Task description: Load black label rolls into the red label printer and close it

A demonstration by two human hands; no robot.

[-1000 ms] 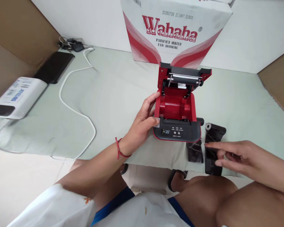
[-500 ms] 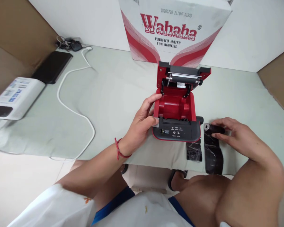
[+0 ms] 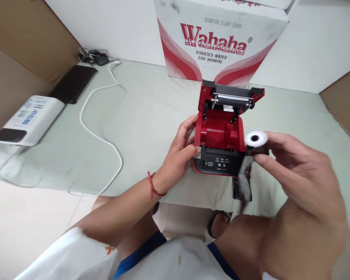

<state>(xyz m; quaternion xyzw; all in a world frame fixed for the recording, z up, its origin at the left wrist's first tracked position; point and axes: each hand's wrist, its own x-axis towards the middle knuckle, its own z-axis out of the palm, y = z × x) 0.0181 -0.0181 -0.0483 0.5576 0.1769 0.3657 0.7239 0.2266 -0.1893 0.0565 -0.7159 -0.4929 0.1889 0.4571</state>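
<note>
A small red-and-black printer (image 3: 218,165) stands on the table with its lid (image 3: 230,99) raised, showing an empty red paper bay (image 3: 217,134). My left hand (image 3: 182,149) grips the printer's left side, thumb on the top near a small grey patch and fingers along the wall. Just right of the printer, my right hand (image 3: 291,163) pinches a small paper roll (image 3: 256,139), whose white end face and dark centre hole point toward the printer. Its outside is dark, and a blurred loose dark strip (image 3: 244,186) hangs beneath it. Another black strip lies partly hidden behind.
Behind the printer stands a white-and-red water carton (image 3: 221,42). On the left are a white device (image 3: 32,116), a black flat object (image 3: 74,83), keys (image 3: 89,56) and a curving white cable (image 3: 105,142). The cloth-covered table's front edge is close to my lap.
My right hand has lifted the roll from the table and brought it up and left beside the printer, its strip now dangling. My left hand keeps its grip; the view has shifted slightly.
</note>
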